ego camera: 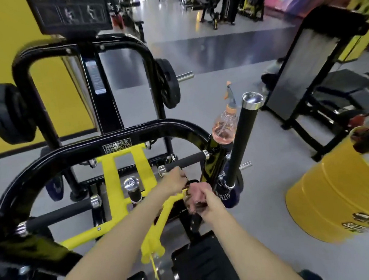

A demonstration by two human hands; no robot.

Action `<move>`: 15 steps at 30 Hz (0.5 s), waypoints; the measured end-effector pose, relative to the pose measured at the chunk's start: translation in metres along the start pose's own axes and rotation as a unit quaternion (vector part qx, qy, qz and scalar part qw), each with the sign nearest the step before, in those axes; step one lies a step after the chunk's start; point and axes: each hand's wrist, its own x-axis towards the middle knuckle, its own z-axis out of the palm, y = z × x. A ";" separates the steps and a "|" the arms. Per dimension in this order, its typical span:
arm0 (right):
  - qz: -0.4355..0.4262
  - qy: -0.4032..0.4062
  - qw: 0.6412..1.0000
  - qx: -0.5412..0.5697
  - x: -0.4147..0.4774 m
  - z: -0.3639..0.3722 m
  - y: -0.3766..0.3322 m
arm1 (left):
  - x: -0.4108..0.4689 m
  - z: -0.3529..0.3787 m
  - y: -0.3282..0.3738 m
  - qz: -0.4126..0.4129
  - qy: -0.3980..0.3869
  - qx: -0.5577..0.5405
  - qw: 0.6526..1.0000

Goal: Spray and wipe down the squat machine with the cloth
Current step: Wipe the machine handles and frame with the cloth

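Squat machine (77, 151), black-framed with a yellow linkage, spreads from 9 o'clock to centre. Left hand (175, 181) curls at centre, and what it grasps cannot be told. The cloth (193, 204) is clutched by the right hand (205, 198). Spray bottle (224, 125) stands at their 1 o'clock.

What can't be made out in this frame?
All head view.
Cloth: blurred and mostly covered by the right hand gripping it; size unclear.
Left hand: fingertips hidden behind its own knuckles; what they touch is unclear.
Spray bottle: base hidden by the frame.
Placard: cut by the top edge, text blurred.
Barrel: contents motion-blurred.
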 end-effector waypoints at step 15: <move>0.010 -0.142 0.986 -0.085 0.020 0.003 -0.055 | 0.104 -0.007 0.189 0.190 0.057 -0.182 0.963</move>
